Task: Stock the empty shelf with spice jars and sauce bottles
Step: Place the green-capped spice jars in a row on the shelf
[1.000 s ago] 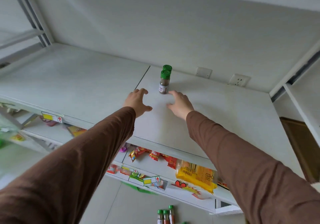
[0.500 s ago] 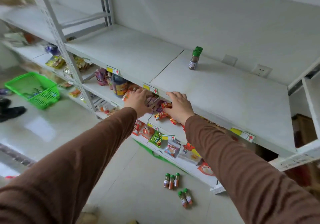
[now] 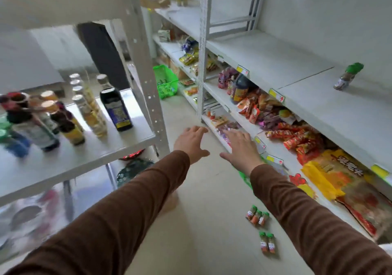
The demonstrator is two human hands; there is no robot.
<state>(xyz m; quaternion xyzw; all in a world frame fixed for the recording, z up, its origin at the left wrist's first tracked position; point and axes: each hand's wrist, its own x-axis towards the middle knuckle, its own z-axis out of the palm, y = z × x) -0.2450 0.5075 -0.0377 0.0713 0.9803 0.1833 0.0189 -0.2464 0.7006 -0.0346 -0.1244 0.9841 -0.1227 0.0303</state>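
Both hands are empty, fingers spread and relaxed: the left hand (image 3: 192, 142) and right hand (image 3: 241, 147) hang in the aisle between the two racks, touching nothing. The empty shelf (image 3: 318, 96) on the right carries only a pair of green-capped spice jars (image 3: 347, 76), standing one behind the other near its back. More stock waits in two places: sauce bottles (image 3: 113, 105) on the left rack's shelf (image 3: 89, 153), and small spice jars (image 3: 257, 218) on the floor in two clusters. The step in hand looks like fetching the next load. The tall dark bottle is best gripped round its body, one per hand, since its neighbours stand close and could topple. The left side is blurred, so the labels cannot be read.
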